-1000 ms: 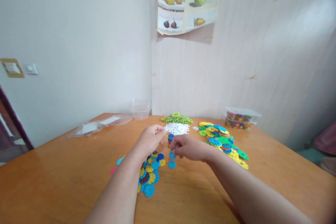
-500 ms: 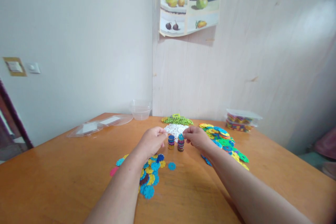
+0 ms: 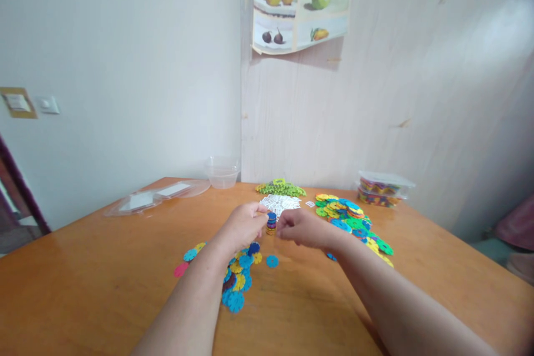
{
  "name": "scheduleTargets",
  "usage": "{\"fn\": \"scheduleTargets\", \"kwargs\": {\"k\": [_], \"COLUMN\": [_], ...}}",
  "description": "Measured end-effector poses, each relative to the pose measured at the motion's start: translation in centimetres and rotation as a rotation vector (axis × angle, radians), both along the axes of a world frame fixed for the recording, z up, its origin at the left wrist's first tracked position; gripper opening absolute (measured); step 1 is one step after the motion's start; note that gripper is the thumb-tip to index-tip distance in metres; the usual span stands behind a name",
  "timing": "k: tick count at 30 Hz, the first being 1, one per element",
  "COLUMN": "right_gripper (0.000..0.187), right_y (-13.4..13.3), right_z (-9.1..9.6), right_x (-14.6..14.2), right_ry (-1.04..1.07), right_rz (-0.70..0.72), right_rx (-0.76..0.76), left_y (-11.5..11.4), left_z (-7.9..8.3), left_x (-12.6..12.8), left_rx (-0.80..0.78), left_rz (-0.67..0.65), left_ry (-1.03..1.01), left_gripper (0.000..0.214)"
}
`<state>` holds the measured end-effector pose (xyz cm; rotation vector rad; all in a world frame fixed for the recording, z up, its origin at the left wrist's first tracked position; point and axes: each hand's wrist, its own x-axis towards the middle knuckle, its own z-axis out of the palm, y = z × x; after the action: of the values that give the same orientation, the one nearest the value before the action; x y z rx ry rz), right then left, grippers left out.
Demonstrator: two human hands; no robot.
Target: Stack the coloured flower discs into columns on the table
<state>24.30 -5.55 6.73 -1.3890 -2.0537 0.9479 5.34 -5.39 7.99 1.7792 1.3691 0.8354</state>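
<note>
A stack of notched plastic discs [image 3: 271, 224], blue on top, stands upright at the middle of the table. My left hand [image 3: 247, 223] is closed in a pinch at its left side, fingertips by the top disc; anything in them is too small to make out. Just right of the stack, my right hand [image 3: 306, 228] is closed with fingers curled and covers the place of the second stack. What its fingers hold is hidden. A single blue disc [image 3: 272, 261] lies flat nearer to me. Partly behind my left forearm is a loose pile of blue and yellow discs [image 3: 242, 272].
White small pieces [image 3: 280, 203] lie beyond the stack, with green pieces [image 3: 281, 188] behind them. Mixed discs [image 3: 354, 222] spread at right. Two lidded boxes [image 3: 381, 192] stand back right. A clear tub [image 3: 223, 173] and clear lids [image 3: 156, 198] sit back left.
My right hand has moved slightly left and toward the left stack, now hiding the right stack that showed before. My left hand has stayed nearly in place. The view has shifted slightly.
</note>
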Motion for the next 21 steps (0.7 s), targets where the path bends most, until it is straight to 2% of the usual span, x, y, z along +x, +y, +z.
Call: {"fn": "scheduleTargets", "kwargs": {"k": [3, 5, 9, 14, 17, 19, 21], "right_gripper": [0.017, 0.021, 0.015, 0.02, 0.014, 0.011, 0.01], "right_y": [-1.3, -1.6, -1.3, -1.0, -0.9, -0.7, -0.2], "right_z": [-0.1, -0.6, -1.7, -2.3, -2.3, -2.1, -1.7], "right_x": [-1.2, -1.8, -2.3, -2.4, -2.4, -2.2, -1.8], "right_ry": [-0.269, -0.382, -0.467, -0.437, -0.376, -0.287, -0.137], "right_rz": [0.155, 0.146, 0.134, 0.107, 0.121, 0.107, 0.035], "right_rx": [-0.023, 0.005, 0.004, 0.007, 0.013, -0.003, -0.019], "left_y": [-0.1, -0.1, -0.2, -0.2, -0.1, 0.0, 0.0], "left_z": [0.2, 0.3, 0.4, 0.4, 0.3, 0.2, 0.2], "left_x": [-0.2, -0.3, -0.3, -0.4, -0.5, -0.6, -0.6], "left_rx": [0.021, 0.026, 0.021, 0.03, 0.043, 0.051, 0.058], "left_rz": [0.023, 0.03, 0.046, 0.05, 0.054, 0.064, 0.074], "left_ry": [-0.001, 0.001, 0.004, -0.006, -0.004, -0.006, -0.012], "left_gripper": [0.039, 0.039, 0.041, 0.04, 0.04, 0.04, 0.04]}}
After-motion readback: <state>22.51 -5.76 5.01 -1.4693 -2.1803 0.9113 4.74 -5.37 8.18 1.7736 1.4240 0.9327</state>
